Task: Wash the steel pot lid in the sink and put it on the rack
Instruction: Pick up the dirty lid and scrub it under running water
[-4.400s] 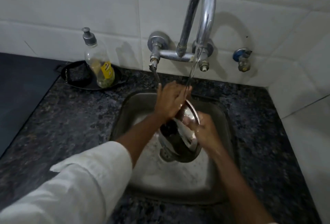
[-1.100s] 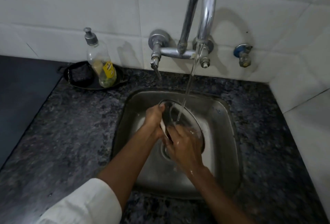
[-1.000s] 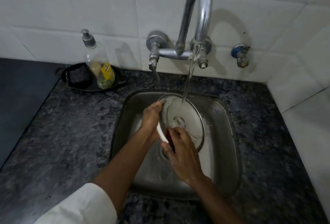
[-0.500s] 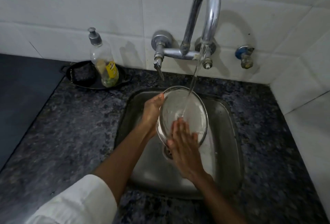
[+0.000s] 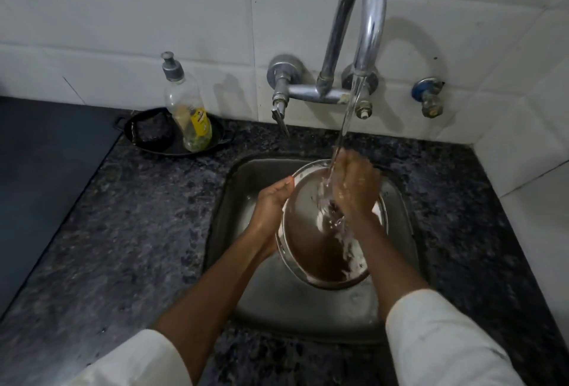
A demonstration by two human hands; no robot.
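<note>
The round steel pot lid (image 5: pixel 311 241) is held tilted over the steel sink (image 5: pixel 246 262), its shiny inner face towards me. My left hand (image 5: pixel 272 204) grips its left rim. My right hand (image 5: pixel 354 185) lies flat against the lid's upper right part, fingers together, under the running water. The stream from the curved tap (image 5: pixel 366 16) falls onto the lid beside that hand and splashes down its face. No rack is in view.
Dark speckled stone counter (image 5: pixel 138 231) surrounds the sink. At the back left a black dish (image 5: pixel 154 145) holds a scrub pad (image 5: pixel 152 131) and a soap bottle (image 5: pixel 187 114). White tiled wall behind; a small valve (image 5: pixel 429 100) at the right. A dark surface (image 5: pixel 37 176) lies left.
My right hand has slid from the lid's lower middle up to its upper right, under the stream. The lid has tipped lower and further towards me. The left hand keeps its grip.
</note>
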